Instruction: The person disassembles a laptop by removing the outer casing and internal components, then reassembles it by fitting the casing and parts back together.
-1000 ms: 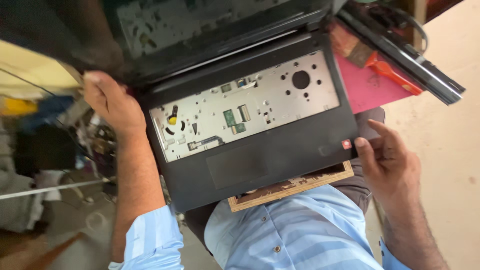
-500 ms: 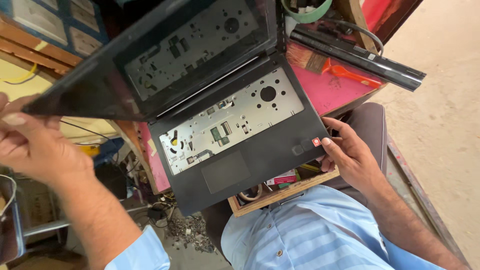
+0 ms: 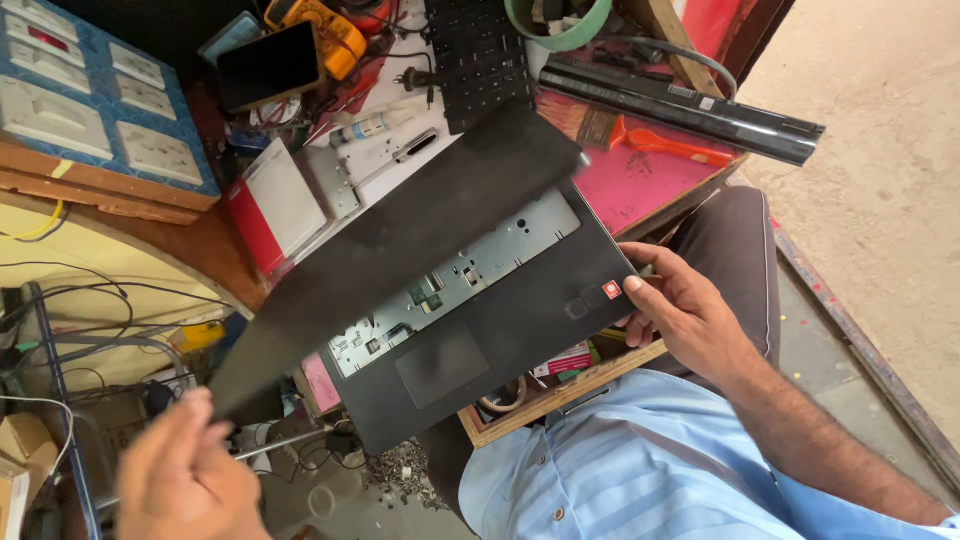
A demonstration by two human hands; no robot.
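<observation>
A black laptop sits in front of me with its keyboard removed, so the metal tray and small parts show in the base (image 3: 500,320). The dark lid (image 3: 400,250) is tilted low over the base and hides its rear half. My left hand (image 3: 185,480), blurred at the lower left, grips the lid's near corner. My right hand (image 3: 690,315) holds the base at its front right corner, thumb beside a red sticker.
On the pink bench top (image 3: 640,180) lie a long black battery (image 3: 690,105), an orange-handled brush (image 3: 650,138), a loose keyboard (image 3: 480,55), a phone (image 3: 270,65) and a yellow meter (image 3: 320,25). An open wooden drawer (image 3: 560,400) is under the laptop. Cables hang at left.
The lid has swung down from wide open to low over the base. My left hand left the base's left edge and took the lid's corner. My right hand kept its hold.
</observation>
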